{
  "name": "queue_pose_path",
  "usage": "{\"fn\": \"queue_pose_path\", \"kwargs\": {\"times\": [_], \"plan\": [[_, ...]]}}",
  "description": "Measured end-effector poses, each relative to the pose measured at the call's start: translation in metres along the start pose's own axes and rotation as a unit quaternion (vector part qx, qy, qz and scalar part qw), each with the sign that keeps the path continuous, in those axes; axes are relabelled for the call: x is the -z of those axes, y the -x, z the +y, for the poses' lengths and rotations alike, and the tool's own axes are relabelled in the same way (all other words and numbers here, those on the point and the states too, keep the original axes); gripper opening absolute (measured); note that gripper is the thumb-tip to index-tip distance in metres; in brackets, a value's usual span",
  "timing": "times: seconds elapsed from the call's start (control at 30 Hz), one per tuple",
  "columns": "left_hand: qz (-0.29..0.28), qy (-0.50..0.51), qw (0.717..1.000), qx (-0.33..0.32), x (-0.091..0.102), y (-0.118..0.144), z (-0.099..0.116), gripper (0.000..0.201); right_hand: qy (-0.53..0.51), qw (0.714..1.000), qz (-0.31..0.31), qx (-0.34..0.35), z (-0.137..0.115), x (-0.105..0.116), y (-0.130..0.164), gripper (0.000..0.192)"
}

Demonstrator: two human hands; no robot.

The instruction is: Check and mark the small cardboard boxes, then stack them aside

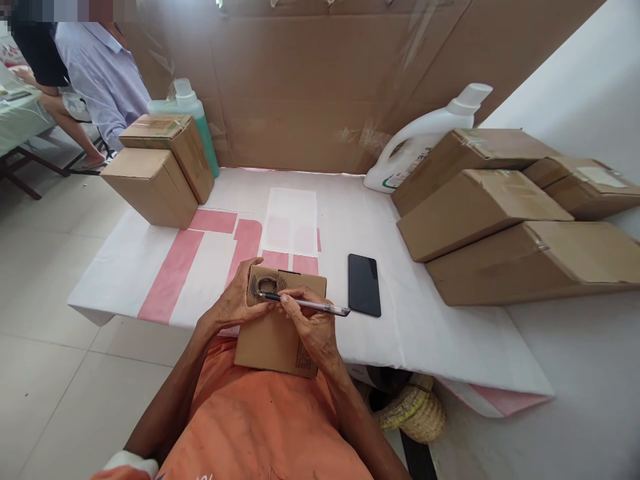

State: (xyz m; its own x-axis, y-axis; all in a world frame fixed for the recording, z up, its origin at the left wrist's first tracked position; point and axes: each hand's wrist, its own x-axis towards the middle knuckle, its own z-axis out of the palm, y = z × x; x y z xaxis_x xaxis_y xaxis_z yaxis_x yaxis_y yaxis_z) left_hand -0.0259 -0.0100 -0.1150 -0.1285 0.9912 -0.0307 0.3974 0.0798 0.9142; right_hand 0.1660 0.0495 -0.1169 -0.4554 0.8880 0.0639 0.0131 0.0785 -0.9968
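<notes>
The left hand [235, 297] grips one small brown box [275, 340] by its upper left side, thumb across the front and fingers at the top edge. The right hand [317, 330] pinches one pen [313, 305] with a clear barrel and black grip, its tip at a dark ring [267, 285] near the box's upper left corner. The ring is rough and smudged — whether drawn or cut, I cannot tell. Small print low on the box's right is too fine to read. The box leans at the table's [340, 207] near edge, against the person's orange clothing [265, 427].

Just right of the hands lies one black phone [365, 285]; beyond them, one white sheet [291, 220]. The cloth carries large pink shapes. Two boxes [153, 183] stand at the left, before one green bottle [203, 127]; at least four [500, 200] crowd the right, beside one white jug [425, 143] — its label unreadable. One woven basket [420, 413] sits below. Two people [103, 77] are at upper left.
</notes>
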Motion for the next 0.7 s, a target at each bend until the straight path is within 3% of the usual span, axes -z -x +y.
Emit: {"fn": "queue_pose_path", "kwargs": {"times": [0.33,0.57,0.7], "plan": [[0.004,-0.03,0.999,-0.01,0.001,-0.001,-0.008,0.093,-0.014,0.996,0.093,-0.01,-0.001,0.027,-0.003,0.026],[0.007,-0.012,1.0,0.009,-0.002,-0.002,-0.009,0.094,-0.023,0.993,0.098,0.06,-0.01,0.015,-0.027,0.023],[0.03,0.011,0.999,0.039,-0.003,0.0,-0.009,0.083,0.016,0.975,0.176,0.133,-0.004,0.022,-0.064,0.021]]}}
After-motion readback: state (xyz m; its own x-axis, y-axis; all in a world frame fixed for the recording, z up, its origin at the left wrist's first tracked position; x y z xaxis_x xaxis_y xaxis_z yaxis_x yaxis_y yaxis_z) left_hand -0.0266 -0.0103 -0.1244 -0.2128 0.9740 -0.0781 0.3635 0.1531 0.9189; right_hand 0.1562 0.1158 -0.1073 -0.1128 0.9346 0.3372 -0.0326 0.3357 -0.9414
